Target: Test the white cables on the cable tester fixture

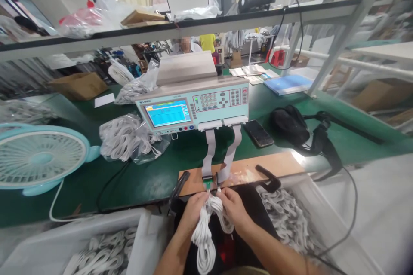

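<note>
A coiled white cable (205, 240) hangs below my two hands at the table's front edge. My left hand (194, 207) pinches one end of it, just below a small green circuit board (208, 184). The other end is between the fingers of my right hand (235, 209), close to a dark connector (217, 178). I cannot tell whether either plug is fully seated. Two grey ribbon cables (209, 148) run from the board and connector up to a bench tester (193, 105) with a lit blue screen. Under the connectors lies a wooden board (245, 172).
Left stands a light-blue fan (41, 159), beside bagged white cables (121, 137). A phone (258, 133) and black bag (290, 124) lie right of the tester. White bins (142, 232) of cables flank my lap. A shelf (193, 25) crosses above; a person sits beyond.
</note>
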Demonstrator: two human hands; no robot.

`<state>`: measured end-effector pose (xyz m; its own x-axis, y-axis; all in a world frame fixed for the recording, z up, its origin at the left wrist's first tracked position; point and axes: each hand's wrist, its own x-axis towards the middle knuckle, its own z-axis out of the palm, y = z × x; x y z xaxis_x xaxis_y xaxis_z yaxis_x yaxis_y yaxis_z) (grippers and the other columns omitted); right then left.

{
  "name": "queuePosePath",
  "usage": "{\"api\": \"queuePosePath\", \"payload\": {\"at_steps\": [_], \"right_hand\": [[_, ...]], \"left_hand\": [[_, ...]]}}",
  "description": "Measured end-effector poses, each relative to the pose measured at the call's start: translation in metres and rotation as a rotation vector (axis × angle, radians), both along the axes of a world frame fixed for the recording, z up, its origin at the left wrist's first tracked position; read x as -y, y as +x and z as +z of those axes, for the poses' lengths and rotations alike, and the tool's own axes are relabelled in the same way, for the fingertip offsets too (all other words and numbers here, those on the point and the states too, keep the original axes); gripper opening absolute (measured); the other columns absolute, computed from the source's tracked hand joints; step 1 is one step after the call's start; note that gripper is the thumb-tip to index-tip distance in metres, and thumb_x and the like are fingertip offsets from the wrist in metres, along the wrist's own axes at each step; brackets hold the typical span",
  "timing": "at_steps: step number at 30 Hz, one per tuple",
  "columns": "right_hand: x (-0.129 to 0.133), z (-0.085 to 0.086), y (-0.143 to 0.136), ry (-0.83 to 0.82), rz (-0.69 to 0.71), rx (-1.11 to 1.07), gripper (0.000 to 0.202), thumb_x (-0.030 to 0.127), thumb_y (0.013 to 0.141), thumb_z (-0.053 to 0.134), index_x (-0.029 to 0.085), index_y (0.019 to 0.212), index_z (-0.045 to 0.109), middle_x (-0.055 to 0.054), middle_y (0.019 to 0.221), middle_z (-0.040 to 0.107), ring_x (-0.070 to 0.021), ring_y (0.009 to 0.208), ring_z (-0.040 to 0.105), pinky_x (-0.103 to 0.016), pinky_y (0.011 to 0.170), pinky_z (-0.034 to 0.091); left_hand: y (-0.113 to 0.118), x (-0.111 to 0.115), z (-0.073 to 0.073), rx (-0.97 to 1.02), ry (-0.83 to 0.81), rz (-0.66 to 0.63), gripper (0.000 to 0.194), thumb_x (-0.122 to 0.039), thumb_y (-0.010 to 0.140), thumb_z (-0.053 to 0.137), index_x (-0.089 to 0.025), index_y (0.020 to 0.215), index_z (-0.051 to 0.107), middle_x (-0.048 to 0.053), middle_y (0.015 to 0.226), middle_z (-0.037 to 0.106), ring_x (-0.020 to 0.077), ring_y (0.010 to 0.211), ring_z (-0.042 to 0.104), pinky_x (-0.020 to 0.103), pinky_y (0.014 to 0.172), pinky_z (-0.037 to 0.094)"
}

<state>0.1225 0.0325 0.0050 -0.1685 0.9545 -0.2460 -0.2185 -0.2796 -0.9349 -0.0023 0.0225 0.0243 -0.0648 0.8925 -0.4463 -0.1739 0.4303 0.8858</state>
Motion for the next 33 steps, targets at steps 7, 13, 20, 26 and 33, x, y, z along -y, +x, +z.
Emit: {"api": "queuePosePath", "payload": {"at_steps": [7,13,20,26,33], "right_hand": [[0.019,-0.005,0.060,0.157,0.214,0.311,0.029,0.041,0.079,0.049,0.020,0.060,0.041,0.005,0.054,0.041,-0.0111,0.051,0.039,-0.022,0.050,0.032],[0.013,0.003,0.150,0.368,0.124,1.047,0.020,0.034,0.078,0.053,0.017,0.087,0.059,-0.010,0.087,0.058,-0.0241,0.079,0.056,-0.036,0.071,0.043],[0.044,0.017,0.081,0.231,0.463,0.154,0.053,0.033,0.068,0.072,0.019,0.115,0.052,-0.005,0.105,0.058,-0.0213,0.093,0.054,-0.032,0.082,0.044],[0.037,-0.006,0.073,-0.231,0.206,-0.486,0.040,0.034,0.067,0.069,0.016,0.102,0.059,0.003,0.067,0.051,-0.0101,0.053,0.047,-0.023,0.052,0.038],[0.029,-0.002,0.068,-0.417,0.055,-0.651,0.048,0.050,0.075,0.058,0.013,0.105,0.063,0.002,0.063,0.047,-0.0111,0.056,0.046,-0.022,0.055,0.039]], "left_hand": [[0.007,0.041,-0.010,-0.126,0.082,0.080,0.028,-0.040,0.071,0.065,-0.013,0.079,0.065,0.002,0.070,0.062,0.0136,0.063,0.055,0.022,0.058,0.041],[0.010,0.049,-0.015,-0.439,0.196,0.077,0.020,-0.035,0.076,0.061,-0.017,0.084,0.061,0.002,0.080,0.061,0.0177,0.074,0.057,0.028,0.070,0.044],[0.050,0.044,0.002,-0.649,0.571,-0.116,0.018,-0.027,0.073,0.065,-0.019,0.089,0.060,0.006,0.094,0.057,0.0213,0.090,0.057,0.033,0.080,0.046],[0.031,0.054,-0.005,-0.585,0.431,-0.174,0.016,-0.028,0.083,0.053,-0.020,0.097,0.056,0.003,0.090,0.060,0.0138,0.065,0.058,0.027,0.066,0.048],[0.035,0.069,-0.010,-0.583,0.568,-0.582,0.026,-0.018,0.078,0.058,-0.024,0.103,0.056,0.003,0.087,0.061,0.0162,0.072,0.058,0.026,0.068,0.045]]}}
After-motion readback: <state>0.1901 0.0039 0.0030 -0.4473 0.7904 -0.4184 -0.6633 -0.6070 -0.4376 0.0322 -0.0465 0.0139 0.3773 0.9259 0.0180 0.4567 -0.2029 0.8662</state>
